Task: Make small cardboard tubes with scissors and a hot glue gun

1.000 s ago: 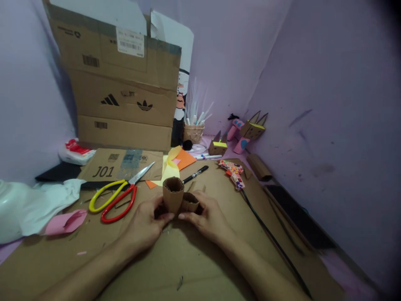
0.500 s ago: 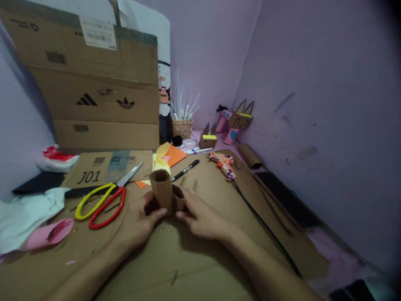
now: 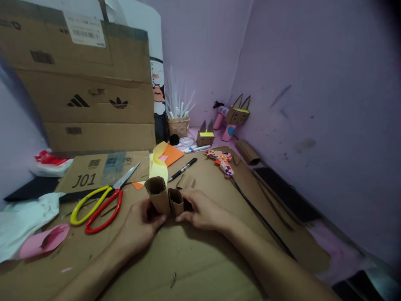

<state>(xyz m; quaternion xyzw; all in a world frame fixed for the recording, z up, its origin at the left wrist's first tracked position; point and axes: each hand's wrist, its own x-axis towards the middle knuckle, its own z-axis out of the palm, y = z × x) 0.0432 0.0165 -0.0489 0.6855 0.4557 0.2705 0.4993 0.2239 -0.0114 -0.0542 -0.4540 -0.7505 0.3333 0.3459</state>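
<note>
My left hand (image 3: 145,219) is closed around the lower part of a taller cardboard tube (image 3: 159,200), which leans slightly left with its open end up. In my right hand (image 3: 199,209) is a shorter cardboard tube (image 3: 177,203), pinched between thumb and fingers. The two tubes stand side by side on the cardboard sheet (image 3: 200,263), their walls touching or nearly so. Behind my right fingers lies a small folded cardboard piece (image 3: 187,181). A black pen (image 3: 183,169) rests beyond the tubes, and scissors (image 3: 108,190) with yellow and red handles lie left of my left hand.
A patterned glue gun (image 3: 224,163) lies at right, its black cord running forward. Another cardboard tube (image 3: 247,151) sits by the wall. Cardboard animal figures (image 3: 206,136) and a basket of white sticks (image 3: 179,125) stand behind. A pink paper roll (image 3: 44,241) lies at left.
The view has shifted slightly. The taller tube now tilts more to the left, its top apart from the shorter one, and more of the folded cardboard piece behind shows. Both hands keep their hold.
</note>
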